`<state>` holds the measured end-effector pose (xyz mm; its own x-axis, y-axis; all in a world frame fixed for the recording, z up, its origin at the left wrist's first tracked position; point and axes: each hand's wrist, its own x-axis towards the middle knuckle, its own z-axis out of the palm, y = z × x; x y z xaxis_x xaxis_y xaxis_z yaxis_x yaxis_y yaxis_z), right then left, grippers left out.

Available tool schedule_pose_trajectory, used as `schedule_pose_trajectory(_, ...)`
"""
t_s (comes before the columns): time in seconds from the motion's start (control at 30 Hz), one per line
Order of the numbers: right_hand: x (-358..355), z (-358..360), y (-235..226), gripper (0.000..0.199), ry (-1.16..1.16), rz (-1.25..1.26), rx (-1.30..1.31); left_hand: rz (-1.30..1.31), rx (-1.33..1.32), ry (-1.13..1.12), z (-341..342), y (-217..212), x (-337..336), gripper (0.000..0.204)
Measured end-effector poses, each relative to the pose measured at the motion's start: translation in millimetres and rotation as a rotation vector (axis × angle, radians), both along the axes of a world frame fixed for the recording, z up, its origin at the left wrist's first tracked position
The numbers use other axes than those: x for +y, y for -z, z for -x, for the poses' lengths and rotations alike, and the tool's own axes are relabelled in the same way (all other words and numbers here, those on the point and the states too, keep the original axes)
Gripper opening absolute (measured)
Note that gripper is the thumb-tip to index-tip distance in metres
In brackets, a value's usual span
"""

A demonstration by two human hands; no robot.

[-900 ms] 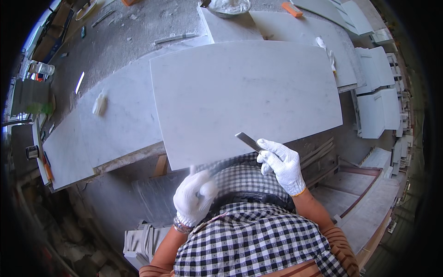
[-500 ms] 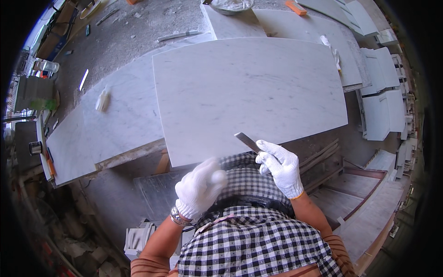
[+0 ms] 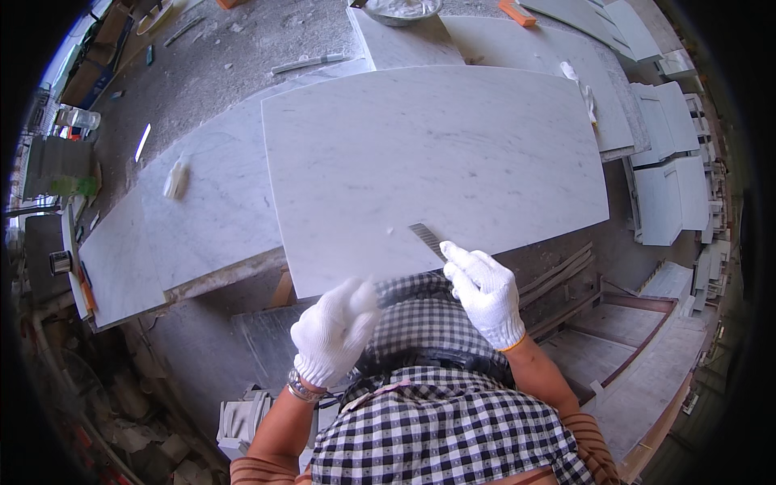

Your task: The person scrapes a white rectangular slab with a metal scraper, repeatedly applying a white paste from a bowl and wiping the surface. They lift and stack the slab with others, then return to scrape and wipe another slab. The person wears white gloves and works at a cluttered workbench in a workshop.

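Note:
A large white marble slab (image 3: 436, 162) lies in front of me on a second, longer slab (image 3: 202, 218). My right hand (image 3: 485, 291), in a white knit glove, holds a thin dark flat tool (image 3: 426, 240) whose tip rests on the near edge of the top slab. My left hand (image 3: 335, 331), also gloved, hovers loosely curled just below that near edge and holds nothing. A small white speck (image 3: 390, 231) lies on the slab to the left of the tool. My checked shirt fills the lower middle.
A metal bowl of white paste (image 3: 402, 8) stands at the far edge. A pale lump (image 3: 175, 178) lies on the lower slab at left. Stacked marble pieces (image 3: 667, 186) sit at right. Wooden battens (image 3: 566, 279) and rubble lie below the slabs.
My left hand has risen from near my waist toward the slab's near edge. The right hand and the tool have stayed in place.

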<state>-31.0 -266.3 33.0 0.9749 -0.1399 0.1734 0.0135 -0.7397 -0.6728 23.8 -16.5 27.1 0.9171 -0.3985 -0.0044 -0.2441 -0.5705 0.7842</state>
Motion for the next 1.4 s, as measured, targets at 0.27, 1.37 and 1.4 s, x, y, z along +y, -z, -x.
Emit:
schedule_pose_trajectory(0.27, 9, -5, -6, 0.028, -0.169, 0.380, 0.000, -0.113, 0.082, -0.019, -11, -9, 6, 0.042)
schedule_pose_trajectory(1.37, 26, -13, -1, 0.040, -0.241, 0.302, -0.032, -0.127, 0.037, -0.016, -20, -1, 4, 0.043)
schedule_pose_trajectory(1.4, 26, -13, -2, 0.040, -0.236, 0.300, -0.023, -0.155, 0.030, -0.011, -20, -2, 4, 0.042)
